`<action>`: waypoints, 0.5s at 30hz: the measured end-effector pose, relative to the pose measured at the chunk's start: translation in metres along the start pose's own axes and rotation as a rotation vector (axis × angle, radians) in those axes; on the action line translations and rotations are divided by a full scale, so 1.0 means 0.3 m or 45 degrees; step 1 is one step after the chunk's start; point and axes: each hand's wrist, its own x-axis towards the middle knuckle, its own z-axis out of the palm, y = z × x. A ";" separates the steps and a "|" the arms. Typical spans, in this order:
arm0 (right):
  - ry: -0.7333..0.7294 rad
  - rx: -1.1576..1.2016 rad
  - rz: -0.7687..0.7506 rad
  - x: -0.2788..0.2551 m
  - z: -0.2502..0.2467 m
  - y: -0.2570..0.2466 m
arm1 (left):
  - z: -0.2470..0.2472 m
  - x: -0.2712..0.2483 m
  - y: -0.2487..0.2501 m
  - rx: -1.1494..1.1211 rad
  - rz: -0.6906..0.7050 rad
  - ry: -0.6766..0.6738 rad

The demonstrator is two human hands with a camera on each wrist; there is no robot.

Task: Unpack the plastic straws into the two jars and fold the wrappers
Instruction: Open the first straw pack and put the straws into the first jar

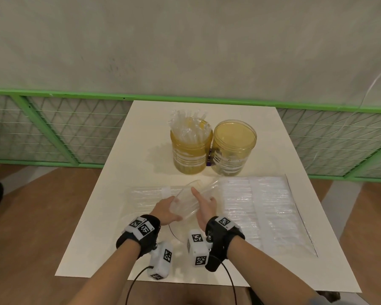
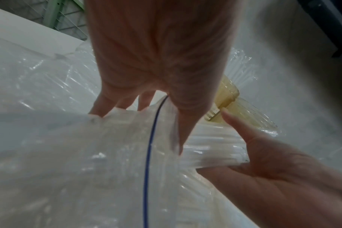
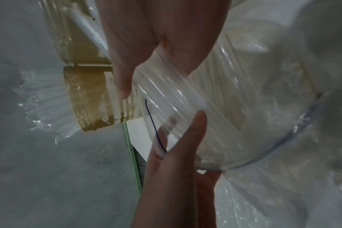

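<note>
Two yellow jars stand at the table's far middle: the left jar (image 1: 190, 150) is packed with clear straws, while the right jar (image 1: 233, 148) looks empty. Nearer me, both hands hold a clear wrapper (image 1: 186, 205) with a blue zip line (image 2: 148, 146), lifted off the table. My left hand (image 1: 174, 202) grips the wrapper's mouth, thumb on top and fingers behind. My right hand (image 1: 204, 199) curls round a bundle of straws (image 2: 215, 146) sticking out of that mouth. In the right wrist view the bundle of straws (image 3: 185, 100) runs under my right hand (image 3: 139, 86).
A large flat pack of straws (image 1: 262, 208) lies on the white table (image 1: 92, 249) to the right of my hands, and another pack (image 1: 145, 194) lies to the left. A green mesh fence (image 1: 53, 128) runs behind the table. Wooden floor shows on both sides.
</note>
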 end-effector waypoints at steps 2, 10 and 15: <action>-0.070 0.009 0.009 -0.014 0.023 0.010 | -0.004 -0.002 0.000 -0.005 0.017 0.014; -0.010 -0.046 -0.076 -0.027 0.036 -0.007 | -0.017 -0.010 -0.016 -0.046 0.030 -0.087; 0.166 0.036 -0.139 0.011 -0.006 -0.039 | -0.016 -0.013 -0.036 0.023 -0.046 -0.108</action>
